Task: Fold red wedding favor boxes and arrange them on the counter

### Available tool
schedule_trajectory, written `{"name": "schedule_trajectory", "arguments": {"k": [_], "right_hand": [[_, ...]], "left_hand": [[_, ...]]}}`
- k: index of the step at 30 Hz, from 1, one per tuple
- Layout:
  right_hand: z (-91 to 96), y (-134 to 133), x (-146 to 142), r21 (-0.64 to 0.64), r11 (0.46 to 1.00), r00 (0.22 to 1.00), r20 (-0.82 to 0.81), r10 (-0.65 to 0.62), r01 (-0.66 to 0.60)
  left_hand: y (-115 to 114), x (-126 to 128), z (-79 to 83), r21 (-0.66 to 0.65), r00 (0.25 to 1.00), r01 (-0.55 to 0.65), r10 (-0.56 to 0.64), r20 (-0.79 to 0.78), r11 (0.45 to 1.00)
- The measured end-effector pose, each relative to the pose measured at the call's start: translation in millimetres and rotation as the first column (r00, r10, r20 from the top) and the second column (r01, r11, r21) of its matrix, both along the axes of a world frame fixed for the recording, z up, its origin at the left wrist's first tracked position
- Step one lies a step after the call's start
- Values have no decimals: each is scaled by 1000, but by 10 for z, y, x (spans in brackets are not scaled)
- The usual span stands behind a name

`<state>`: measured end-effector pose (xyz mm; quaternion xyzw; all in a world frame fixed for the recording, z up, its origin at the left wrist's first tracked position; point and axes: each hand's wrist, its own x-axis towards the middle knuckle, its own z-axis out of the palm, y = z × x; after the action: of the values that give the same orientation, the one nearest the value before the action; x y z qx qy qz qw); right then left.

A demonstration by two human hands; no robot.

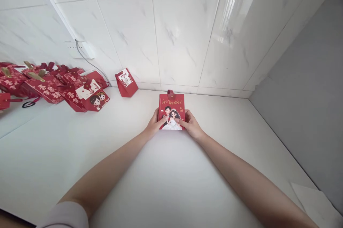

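A red wedding favor box [173, 105] with a cartoon bride and groom and gold lettering is held up in the middle of the head view. A dark red ribbon loop [170, 94] sits at its top. My left hand [156, 122] grips the box's left side, thumb across the front. On the opposite side my right hand [192, 124] grips it the same way. The fingers behind the box are partly hidden.
Several red gift boxes [50, 89] with ribbons crowd the left of the white table [160, 185]. One red box [127, 83] stands alone by the tiled wall [179, 35]. A cable [89, 63] hangs from a wall socket [80, 50]. A black loop [28, 104] lies far left.
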<state>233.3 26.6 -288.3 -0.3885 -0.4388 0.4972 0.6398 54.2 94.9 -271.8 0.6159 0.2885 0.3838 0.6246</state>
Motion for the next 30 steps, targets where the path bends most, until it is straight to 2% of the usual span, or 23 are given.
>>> {"name": "schedule_trajectory", "arguments": {"k": [3,6,15,18,21,23,26,30], "right_hand": [[9,3,49,0,994,994,25,111,-111],[16,4,47,27,987,987,43,156,-157],[-46,57,86,-17,993,989,84,118,-117],[-33,22,98,-73,997,982,189,20,-6],[11,-26,100,-32,989,913,389,-122,145],[25,-43,100,52,992,855,503,-129,119],[-3,-34,102,138,990,778,620,-101,18],[-75,-2,115,117,992,710,695,-113,44]], "left_hand": [[18,12,8,5,1000,-8,9,-26,1000],[44,32,3,-55,1000,-13,14,12,998],[97,81,-47,-184,992,24,0,129,983],[120,82,-70,-183,990,44,-19,138,982],[122,73,-64,-122,992,-42,56,116,992],[115,64,-48,-63,991,-108,113,74,992],[114,53,-29,-45,994,-104,102,-37,994],[143,49,-31,-80,983,-107,93,-160,991]]}}
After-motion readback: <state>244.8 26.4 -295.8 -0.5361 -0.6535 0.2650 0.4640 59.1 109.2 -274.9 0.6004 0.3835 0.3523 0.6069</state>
